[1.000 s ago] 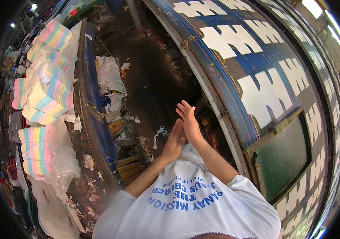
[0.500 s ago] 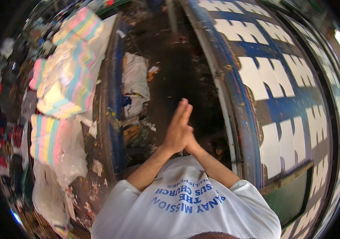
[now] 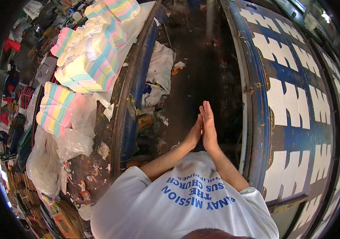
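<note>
The left hand (image 3: 194, 132) and right hand (image 3: 208, 129) are held nearly palm to palm, fingers extended, nothing grasped; contact cannot be told. White notched panels (image 3: 276, 103) are laid rightward on the blue desk (image 3: 289, 139), nearer the right hand, long axes along its length. Pastel-striped cloth bundles (image 3: 58, 107) are stacked leftward.

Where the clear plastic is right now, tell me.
In the head view, the clear plastic lies at the left, against the lowest pastel-striped stack, well left of the left hand.
</note>
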Demonstrator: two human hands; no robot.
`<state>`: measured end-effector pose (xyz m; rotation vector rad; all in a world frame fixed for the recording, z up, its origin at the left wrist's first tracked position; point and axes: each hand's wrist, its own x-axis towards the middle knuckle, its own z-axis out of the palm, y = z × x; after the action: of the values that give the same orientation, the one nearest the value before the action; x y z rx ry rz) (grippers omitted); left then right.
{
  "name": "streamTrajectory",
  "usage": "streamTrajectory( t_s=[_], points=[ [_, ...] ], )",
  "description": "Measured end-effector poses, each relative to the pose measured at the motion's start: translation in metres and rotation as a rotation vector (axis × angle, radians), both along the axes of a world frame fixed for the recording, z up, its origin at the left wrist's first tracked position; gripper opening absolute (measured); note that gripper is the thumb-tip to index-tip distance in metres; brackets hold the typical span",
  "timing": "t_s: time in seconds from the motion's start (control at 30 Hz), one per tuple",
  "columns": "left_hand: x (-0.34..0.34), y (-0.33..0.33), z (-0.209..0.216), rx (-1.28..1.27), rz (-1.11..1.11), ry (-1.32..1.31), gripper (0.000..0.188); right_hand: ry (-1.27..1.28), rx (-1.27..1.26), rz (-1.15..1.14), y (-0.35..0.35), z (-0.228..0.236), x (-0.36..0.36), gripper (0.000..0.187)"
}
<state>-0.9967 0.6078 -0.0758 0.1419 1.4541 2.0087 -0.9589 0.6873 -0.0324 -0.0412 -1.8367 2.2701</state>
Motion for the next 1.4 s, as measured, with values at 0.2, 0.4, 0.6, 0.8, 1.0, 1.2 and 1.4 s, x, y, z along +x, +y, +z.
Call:
streamTrajectory(
  t_s=[0.2, 0.4, 0.6, 0.8, 1.0, 1.2, 1.4],
  points=[
    [0.027, -0.027, 0.092, 0.422, 0.050, -0.065, 0.082, 0.442, 0.774, -0.215, -0.013, -0.013, 0.038, 0.075],
    [0.050, -0.073, 0.124, -0.349, -0.408, 0.929, 0.049, 0.134, 0.283, -0.137, -0.051, -0.023, 0.097, 0.067],
    [0.137, -0.091, 0.051, -0.155, -0.587, 1.240, 0.076, -0.075, -0.939, -0.314, -0.095, -0.013, 0.180, 0.089],
    [0.166, -0.083, 0.003, -0.055, -0.724, 1.610, 0.072, -0.270, -0.844, -0.446, -0.085, 0.005, 0.269, 0.089],
    [0.184, -0.038, 0.018, -0.147, -0.789, 1.637, 0.021, -0.296, -0.053, -0.550, -0.071, 0.049, 0.371, 0.038],
    [0.266, 0.039, 0.054, 0.115, -0.841, 1.283, 0.017, -0.368, -0.045, -1.204, -0.047, 0.107, 0.524, 0.023],
    [0.380, 0.145, 0.043, 0.106, -0.986, 1.170, 0.030, -0.730, 0.409, -1.807, -0.014, 0.092, 0.735, 0.032]
  ],
)
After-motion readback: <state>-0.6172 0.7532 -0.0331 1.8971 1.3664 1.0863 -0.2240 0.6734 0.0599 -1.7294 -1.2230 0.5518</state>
